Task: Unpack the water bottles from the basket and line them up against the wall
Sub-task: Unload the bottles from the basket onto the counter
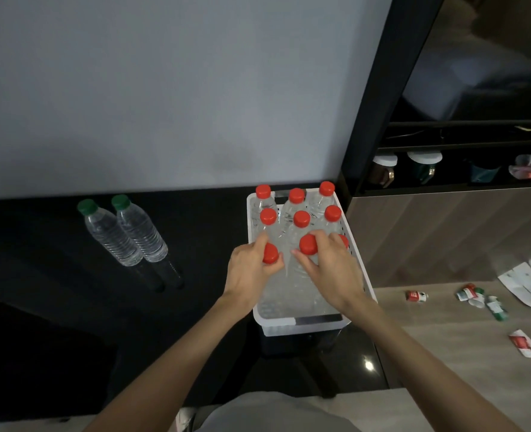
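A white plastic basket [301, 322] stands on the black table, packed with several clear water bottles with red caps. My left hand [248, 272] is closed around the neck of the front-left bottle [270, 253]. My right hand [332, 269] grips the front-middle bottle [308, 244], and another red cap [344, 240] shows just behind its fingers. Both gripped bottles stand inside the basket. Two green-capped bottles [87, 207] [120, 202] stand side by side to the left, near the grey wall [164, 88].
The black glossy table [55, 307] stretches to the left of the basket. At the right is a wooden floor with torn labels [416, 297] and white slippers [525, 282]. A dark shelf [444, 169] with cups stands at the upper right.
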Motion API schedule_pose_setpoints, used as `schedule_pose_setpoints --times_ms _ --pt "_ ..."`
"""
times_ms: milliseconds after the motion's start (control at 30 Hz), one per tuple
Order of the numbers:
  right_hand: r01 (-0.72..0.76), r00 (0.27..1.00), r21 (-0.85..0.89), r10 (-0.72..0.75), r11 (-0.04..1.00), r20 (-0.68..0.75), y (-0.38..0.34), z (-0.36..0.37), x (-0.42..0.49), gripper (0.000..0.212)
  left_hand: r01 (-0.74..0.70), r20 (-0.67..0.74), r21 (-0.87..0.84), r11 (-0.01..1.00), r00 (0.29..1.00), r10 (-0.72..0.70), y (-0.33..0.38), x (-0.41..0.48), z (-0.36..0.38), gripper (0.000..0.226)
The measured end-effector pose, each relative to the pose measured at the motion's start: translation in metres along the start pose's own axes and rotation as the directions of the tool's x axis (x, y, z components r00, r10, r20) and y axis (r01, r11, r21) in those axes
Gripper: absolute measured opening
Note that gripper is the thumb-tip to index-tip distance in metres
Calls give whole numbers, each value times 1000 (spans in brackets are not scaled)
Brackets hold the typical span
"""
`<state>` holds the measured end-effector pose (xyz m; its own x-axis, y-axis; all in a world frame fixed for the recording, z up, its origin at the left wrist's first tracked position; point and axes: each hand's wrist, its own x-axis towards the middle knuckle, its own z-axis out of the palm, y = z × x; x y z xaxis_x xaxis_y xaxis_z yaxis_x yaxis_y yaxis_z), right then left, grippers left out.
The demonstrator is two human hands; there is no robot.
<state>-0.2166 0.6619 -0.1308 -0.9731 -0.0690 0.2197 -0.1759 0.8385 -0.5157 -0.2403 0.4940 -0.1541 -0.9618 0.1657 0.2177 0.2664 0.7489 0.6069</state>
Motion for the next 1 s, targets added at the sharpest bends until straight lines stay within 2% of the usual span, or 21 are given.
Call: schedule_pose_setpoints --times_ms 67,133,333,400,533,633,767,1000 --pt "-26 998 181 36 983 -51 -5 -6 2 21 -18 -39 -43 999 999 17 11 3 -10 22" --pt "-18 995 275 44 961 -89 -12 -17 6 18 -42 -111 -39 998 993 37 23 9 -26 20" --pt "128 972 202 -82 971 -222 -51 -71 32 21 -26 -340 -29 999 940 14 53 24 -98 21" --pt "188 961 209 -136 960 -242 -72 -86 41 25 -30 -394 -39 999 919 12 55 26 -120 21" --pt "274 939 221 -212 936 -269 -114 -95 58 20 -87 -461 -1 996 884 77 48 22 -158 19" --pt "312 935 234 -254 921 -248 -144 -83 68 20 -96 -483 38 995 870 102 28 13 -182 19" --pt "319 943 209 -286 925 -172 -181 -48 74 20 1 -441 62 998 897 27 -17 -6 -205 19" --pt "289 940 179 -314 940 131 -235 51 75 29 157 -337 120 980 935 -108 -124 -52 -231 22"
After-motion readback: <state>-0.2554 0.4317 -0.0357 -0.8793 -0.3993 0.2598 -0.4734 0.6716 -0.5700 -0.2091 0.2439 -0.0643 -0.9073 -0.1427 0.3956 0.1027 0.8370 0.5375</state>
